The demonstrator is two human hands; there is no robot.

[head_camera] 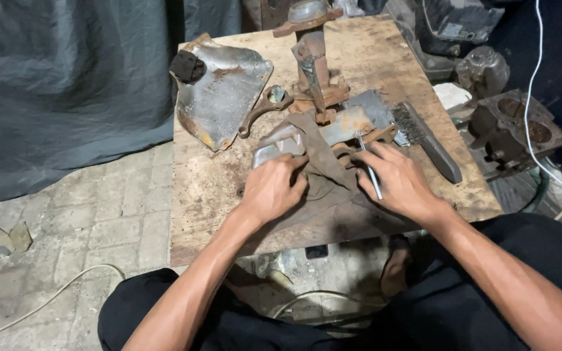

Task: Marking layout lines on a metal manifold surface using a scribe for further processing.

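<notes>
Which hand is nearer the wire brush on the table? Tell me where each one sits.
Right. The right hand, holding a thin metal tool, lies just below and left of the wire brush. The left hand rests on the brown rag, farther left.

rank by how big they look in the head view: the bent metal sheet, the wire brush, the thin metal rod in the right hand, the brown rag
1. Bent metal sheet, though it lies farther from the camera.
2. Brown rag, partly hidden by both hands, so it may rival the sheet.
3. Wire brush.
4. Thin metal rod held in the right hand.
</notes>
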